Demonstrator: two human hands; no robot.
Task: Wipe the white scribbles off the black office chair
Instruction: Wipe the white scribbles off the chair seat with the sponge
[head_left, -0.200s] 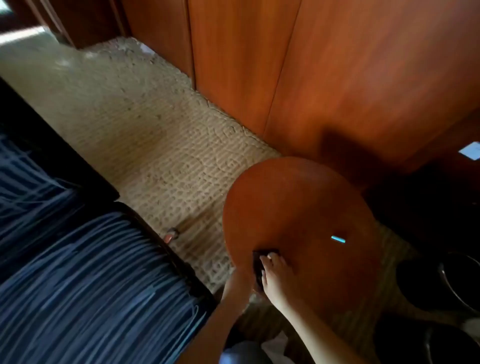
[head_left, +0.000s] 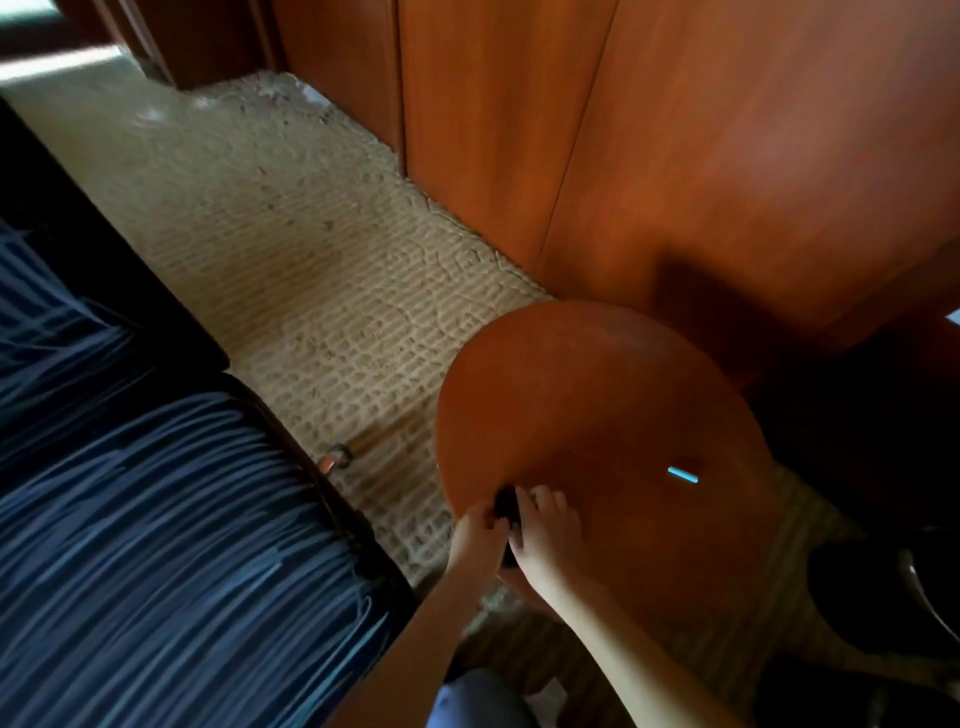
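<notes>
The black office chair fills the left side, its seat and backrest covered in white scribbled lines. Both my hands are off it, at the near edge of a round wooden table. A small black object lies there, mostly hidden by my fingers. My left hand grips it from the left. My right hand curls over it from the right.
Wooden cabinet doors run along the back. Beige patterned carpet lies between the chair and the cabinets. A small metal part sits by the chair's edge. A dark chrome-rimmed thing stands at the right. A blue streak of light shows on the table.
My left hand has risen to the black object and closed on it. My right hand stays on it.
</notes>
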